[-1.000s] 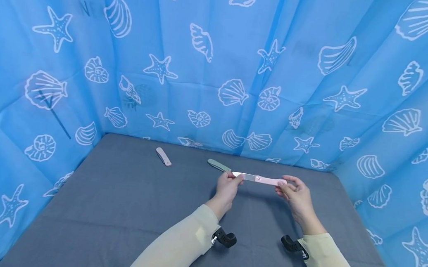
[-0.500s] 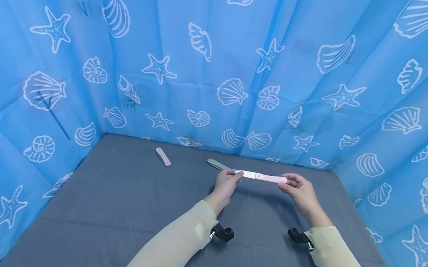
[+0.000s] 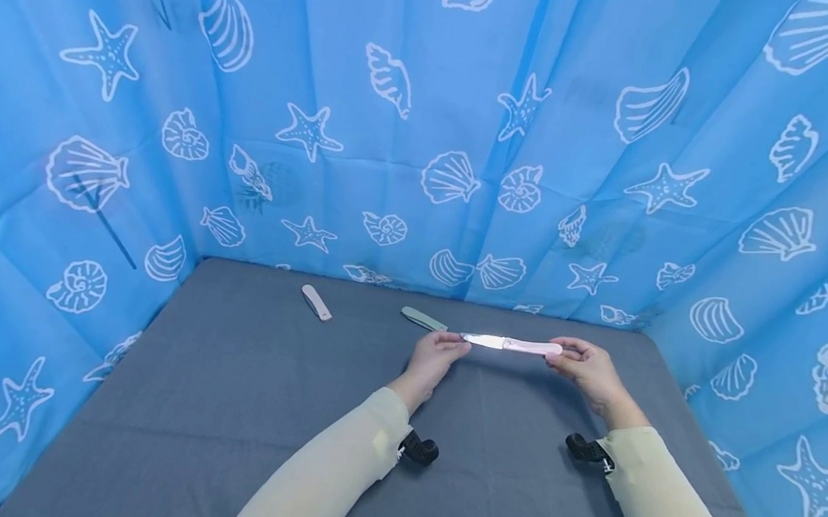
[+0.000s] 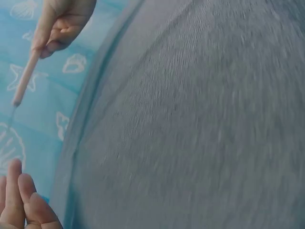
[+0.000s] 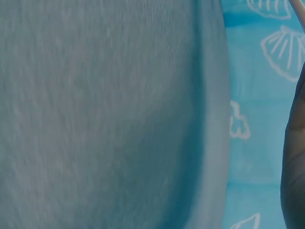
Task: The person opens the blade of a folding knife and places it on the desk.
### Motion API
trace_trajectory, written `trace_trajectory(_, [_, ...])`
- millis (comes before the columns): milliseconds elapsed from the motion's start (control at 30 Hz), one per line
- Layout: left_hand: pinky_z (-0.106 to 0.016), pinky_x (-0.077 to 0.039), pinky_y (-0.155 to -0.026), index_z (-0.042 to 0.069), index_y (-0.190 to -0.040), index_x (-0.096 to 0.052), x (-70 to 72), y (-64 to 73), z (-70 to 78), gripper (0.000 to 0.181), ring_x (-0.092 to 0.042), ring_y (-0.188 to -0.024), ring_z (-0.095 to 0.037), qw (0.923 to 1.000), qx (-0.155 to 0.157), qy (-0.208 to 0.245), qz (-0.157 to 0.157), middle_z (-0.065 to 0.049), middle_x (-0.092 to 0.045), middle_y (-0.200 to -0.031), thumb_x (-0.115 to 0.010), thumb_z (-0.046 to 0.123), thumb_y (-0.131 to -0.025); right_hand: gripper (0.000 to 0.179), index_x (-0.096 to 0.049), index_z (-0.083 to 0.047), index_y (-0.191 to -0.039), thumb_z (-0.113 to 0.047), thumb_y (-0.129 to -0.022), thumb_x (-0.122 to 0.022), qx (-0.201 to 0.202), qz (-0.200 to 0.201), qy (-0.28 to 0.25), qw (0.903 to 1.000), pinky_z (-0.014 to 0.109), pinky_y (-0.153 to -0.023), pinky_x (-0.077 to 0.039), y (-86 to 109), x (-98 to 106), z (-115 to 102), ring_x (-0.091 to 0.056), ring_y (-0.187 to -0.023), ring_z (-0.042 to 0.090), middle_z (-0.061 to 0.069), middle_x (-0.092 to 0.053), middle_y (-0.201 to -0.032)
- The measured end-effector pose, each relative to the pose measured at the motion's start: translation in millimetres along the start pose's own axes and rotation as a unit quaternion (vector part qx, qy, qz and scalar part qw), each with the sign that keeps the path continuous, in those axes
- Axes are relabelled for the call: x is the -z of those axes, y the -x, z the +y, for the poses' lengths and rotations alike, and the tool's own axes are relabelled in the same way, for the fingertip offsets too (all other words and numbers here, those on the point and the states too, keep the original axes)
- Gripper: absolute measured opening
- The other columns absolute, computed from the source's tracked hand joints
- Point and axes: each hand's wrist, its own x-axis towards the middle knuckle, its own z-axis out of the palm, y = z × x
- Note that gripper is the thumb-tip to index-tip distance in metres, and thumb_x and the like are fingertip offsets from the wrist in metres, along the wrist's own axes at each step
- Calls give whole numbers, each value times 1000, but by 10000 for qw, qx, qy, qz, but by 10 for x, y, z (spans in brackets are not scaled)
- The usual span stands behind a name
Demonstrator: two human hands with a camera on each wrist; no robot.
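A folding knife [image 3: 532, 347] with a pale pink handle is unfolded, held level above the grey cloth. My right hand [image 3: 591, 379] pinches the handle's end between thumb and fingers. The bright blade [image 3: 483, 341] points left, its tip right by the fingertips of my left hand [image 3: 427, 363]. In the left wrist view, the fingers of that left hand [image 4: 26, 202] are nearly straight, with a gap between them and the blade. Only the dark edge of my right hand [image 5: 295, 157] shows in the right wrist view.
A green folded knife [image 3: 423, 318] lies on the grey cloth [image 3: 231, 406] just behind my left hand. Farther left lies a pale folded knife [image 3: 316, 303]. A blue curtain [image 3: 423, 131] with white shells and starfish stands along the back and both sides.
The left fingers have slid off the blade to its tip and let go, the hand shifting slightly left. The right hand has moved a little right with the knife, and more blade shows.
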Motion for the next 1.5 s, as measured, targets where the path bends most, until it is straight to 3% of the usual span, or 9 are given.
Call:
trace_trajectory(200, [-42,-48,-101,5,-131,-61,153,-64,49,44,-63,-115,-20,9996,-94,-145,-222,-3,-71,-117,-73,26,-94,32,-59,3,-121,-7,-94,-71,-131,123,-2,9998,20,-75,-57,-114,139,74,-68,-82,0,-12,-73,-88])
trace_trajectory(433, [-42,-50,-99,2,-131,-60,284,-155,92,44,-64,-114,-22,9997,-181,-166,-43,-7,-69,-120,-73,20,-94,48,-47,14,-132,-7,-95,-70,-307,145,177,9993,21,-76,-57,-223,252,168,-67,-81,-1,-12,-72,-87])
trace_trajectory(600, [-41,-52,-95,0,-130,-60,387,-206,92,42,-63,-115,-25,9989,-352,-308,82,-10,-67,-121,-73,17,-94,51,-46,12,-134,-10,-95,-70,-668,211,337,9970,22,-78,-57,-296,288,203,-66,-81,0,-10,-70,-90])
trace_trajectory(767, [-39,-54,-92,0,-126,-62,505,-264,74,38,-62,-114,-27,9959,-572,-650,269,-11,-67,-120,-73,15,-93,54,-43,15,-137,-8,-95,-69,-820,151,314,9960,22,-80,-57,-394,298,263,-64,-82,1,-5,-63,-94])
trace_trajectory(1067, [-40,-52,-93,0,-126,-63,656,-311,105,37,-60,-115,-28,9851,-933,-1400,358,-11,-66,-122,-73,12,-93,52,-40,15,-139,-4,-97,-65,-1149,118,166,9932,23,-79,-57,-504,338,323,-65,-82,2,-4,-66,-90])
trace_trajectory(1500, [-44,-49,-99,3,-127,-64,805,-408,110,37,-57,-121,-32,9709,-1068,-2125,290,-11,-64,-127,-73,16,-93,47,-50,7,-138,-11,-98,-66,-1284,513,1714,9755,23,-66,-57,-575,279,328,-59,-73,7,9,-58,-99])
